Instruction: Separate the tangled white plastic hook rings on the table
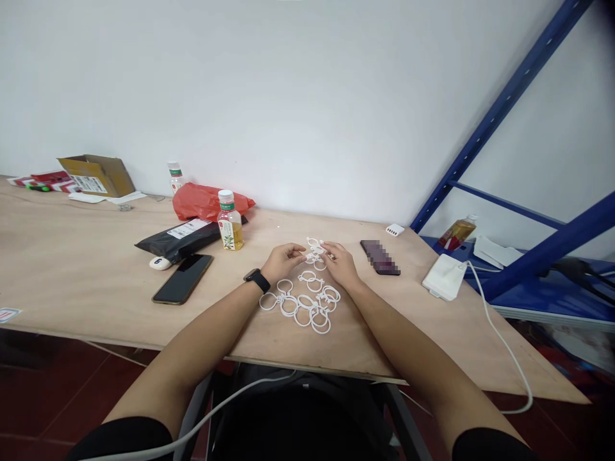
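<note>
Bare forearms (202, 339) are stretched across the plywood tabletop (81, 256), and a chain of white plastic rings (302, 306) is laid between them. At the far end, the top ring (314, 251) is pinched by the left hand (283, 261) and right hand (341, 266), the join hidden by fingers.

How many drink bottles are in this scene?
3. A clear plastic bottle of yellow drink stands on the pale plywood table; a second stands behind the red plastic bag; a third lies on the blue metal shelf. More may be hidden.
</note>
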The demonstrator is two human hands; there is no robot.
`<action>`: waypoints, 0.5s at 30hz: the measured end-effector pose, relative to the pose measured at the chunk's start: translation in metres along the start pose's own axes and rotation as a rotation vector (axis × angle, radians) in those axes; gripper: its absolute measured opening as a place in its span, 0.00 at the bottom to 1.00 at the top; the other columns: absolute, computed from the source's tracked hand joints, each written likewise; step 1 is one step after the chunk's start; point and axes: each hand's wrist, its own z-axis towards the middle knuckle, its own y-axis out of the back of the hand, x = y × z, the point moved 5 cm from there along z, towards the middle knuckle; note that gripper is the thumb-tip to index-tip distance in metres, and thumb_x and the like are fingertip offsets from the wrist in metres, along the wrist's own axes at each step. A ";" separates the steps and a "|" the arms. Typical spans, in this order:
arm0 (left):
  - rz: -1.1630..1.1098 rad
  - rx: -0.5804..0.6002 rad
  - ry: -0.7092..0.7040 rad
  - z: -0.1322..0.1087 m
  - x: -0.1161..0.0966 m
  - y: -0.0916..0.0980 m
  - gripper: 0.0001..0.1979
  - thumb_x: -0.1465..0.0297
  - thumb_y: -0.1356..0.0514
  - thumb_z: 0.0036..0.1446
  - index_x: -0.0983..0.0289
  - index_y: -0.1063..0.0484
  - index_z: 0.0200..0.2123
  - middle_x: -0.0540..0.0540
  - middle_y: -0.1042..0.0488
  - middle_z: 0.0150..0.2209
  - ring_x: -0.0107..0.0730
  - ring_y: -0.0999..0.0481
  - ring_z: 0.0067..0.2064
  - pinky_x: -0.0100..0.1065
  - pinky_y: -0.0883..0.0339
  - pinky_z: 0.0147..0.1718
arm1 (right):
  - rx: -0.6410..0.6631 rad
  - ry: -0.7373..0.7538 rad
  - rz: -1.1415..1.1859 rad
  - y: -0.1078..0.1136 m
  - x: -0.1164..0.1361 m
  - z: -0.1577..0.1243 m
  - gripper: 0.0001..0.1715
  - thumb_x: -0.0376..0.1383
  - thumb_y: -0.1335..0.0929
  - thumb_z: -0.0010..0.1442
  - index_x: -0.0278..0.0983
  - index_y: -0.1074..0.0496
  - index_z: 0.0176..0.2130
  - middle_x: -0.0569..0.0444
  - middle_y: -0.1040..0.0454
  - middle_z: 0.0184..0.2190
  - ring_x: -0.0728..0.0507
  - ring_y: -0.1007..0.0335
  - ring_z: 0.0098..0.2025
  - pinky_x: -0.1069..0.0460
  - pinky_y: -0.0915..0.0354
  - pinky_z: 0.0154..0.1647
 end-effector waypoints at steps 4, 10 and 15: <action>0.108 -0.043 -0.080 -0.003 -0.006 0.003 0.16 0.64 0.35 0.52 0.68 0.25 0.41 0.54 0.22 0.30 0.29 0.25 0.32 0.32 0.31 0.37 | 0.027 0.024 0.043 -0.002 0.005 -0.002 0.12 0.37 0.34 0.61 0.39 0.23 0.43 0.50 0.22 0.42 0.44 0.26 0.38 0.50 0.30 0.37; 0.281 0.008 -0.201 -0.009 -0.018 -0.003 0.15 0.65 0.37 0.55 0.65 0.23 0.45 0.55 0.20 0.34 0.33 0.22 0.36 0.34 0.29 0.42 | 0.047 0.169 0.079 -0.006 0.033 -0.010 0.10 0.38 0.31 0.61 0.40 0.24 0.43 0.52 0.21 0.36 0.45 0.26 0.33 0.50 0.30 0.36; 0.344 0.045 -0.164 -0.010 -0.017 -0.008 0.15 0.63 0.38 0.57 0.64 0.22 0.45 0.56 0.19 0.36 0.34 0.20 0.36 0.33 0.29 0.40 | 0.041 0.282 0.085 -0.008 0.043 -0.011 0.09 0.35 0.34 0.64 0.41 0.24 0.41 0.51 0.21 0.38 0.44 0.25 0.39 0.48 0.30 0.41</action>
